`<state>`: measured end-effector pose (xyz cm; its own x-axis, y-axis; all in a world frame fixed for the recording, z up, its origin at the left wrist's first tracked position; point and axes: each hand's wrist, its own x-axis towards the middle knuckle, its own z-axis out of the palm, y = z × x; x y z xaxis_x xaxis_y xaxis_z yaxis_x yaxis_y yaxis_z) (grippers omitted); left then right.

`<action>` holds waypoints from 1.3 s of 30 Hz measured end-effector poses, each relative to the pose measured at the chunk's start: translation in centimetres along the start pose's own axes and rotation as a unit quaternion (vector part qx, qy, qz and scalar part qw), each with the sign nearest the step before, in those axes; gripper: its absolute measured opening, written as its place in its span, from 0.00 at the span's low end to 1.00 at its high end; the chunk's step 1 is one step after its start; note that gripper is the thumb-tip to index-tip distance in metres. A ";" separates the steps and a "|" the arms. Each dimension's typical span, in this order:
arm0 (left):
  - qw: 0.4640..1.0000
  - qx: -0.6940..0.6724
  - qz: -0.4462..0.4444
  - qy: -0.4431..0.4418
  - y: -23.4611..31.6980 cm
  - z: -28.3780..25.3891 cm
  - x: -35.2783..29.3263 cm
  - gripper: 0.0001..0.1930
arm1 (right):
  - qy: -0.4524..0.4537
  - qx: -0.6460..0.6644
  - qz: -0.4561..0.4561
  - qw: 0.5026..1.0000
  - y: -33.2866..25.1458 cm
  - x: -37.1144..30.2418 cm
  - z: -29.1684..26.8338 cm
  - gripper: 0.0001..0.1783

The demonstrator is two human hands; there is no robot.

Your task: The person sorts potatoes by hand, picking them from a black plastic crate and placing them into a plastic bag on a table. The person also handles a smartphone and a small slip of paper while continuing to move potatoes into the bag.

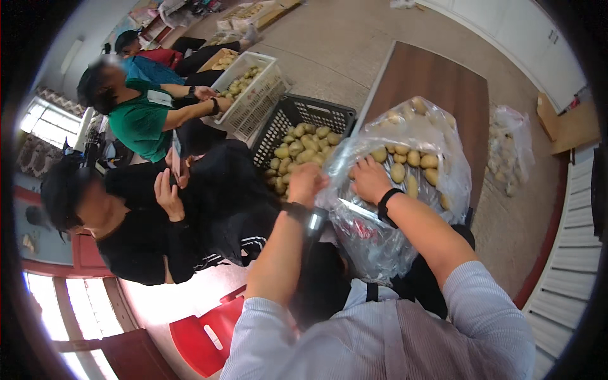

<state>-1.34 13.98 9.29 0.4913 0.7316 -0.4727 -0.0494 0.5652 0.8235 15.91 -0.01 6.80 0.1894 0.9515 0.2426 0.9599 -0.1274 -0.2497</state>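
A large clear plastic bag [405, 136] of potatoes [398, 171] lies on its side on the brown table, its mouth turned toward me. With bent fingers pinched together, my left hand [307, 185] holds the left edge of the bag's mouth, beside the black crate. My right hand [371, 182] reaches into the mouth, fingers apart, against the plastic and close to the nearest potatoes. Its fingertips are partly hidden. Loose plastic hangs down over the table's near edge toward my lap.
A black crate [320, 104] of potatoes stands left of the brown table [437, 69]. Behind it, a co-worker in green [142, 123] reaches into a white crate [269, 95]. A person in black [142, 237] sits close on my left. Another filled bag [508, 145] rests on the floor at right.
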 end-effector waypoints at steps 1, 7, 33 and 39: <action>1.000 0.003 0.004 -0.031 -0.2 -0.2 -0.2 0.12 | -0.018 -0.010 -0.009 1.000 -0.3 0.9 0.0 0.19; 0.996 0.084 -0.019 -0.012 -0.1 3.7 -2.0 0.14 | -0.221 -0.049 0.080 0.971 -0.4 3.4 -2.0 0.27; 0.983 0.182 0.018 -0.027 -0.6 4.8 -2.6 0.17 | -0.056 -0.079 -0.034 0.995 1.2 -8.0 -1.2 0.22; 0.980 0.192 0.038 -0.037 -0.9 5.9 -4.5 0.17 | -0.031 -0.082 -0.034 0.996 -0.2 -9.8 -3.4 0.20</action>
<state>1.64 7.98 12.54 0.5611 0.7288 -0.3924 0.2360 0.3135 0.9198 14.57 -10.25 7.70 0.1142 0.9744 0.1934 0.9919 -0.1008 -0.0776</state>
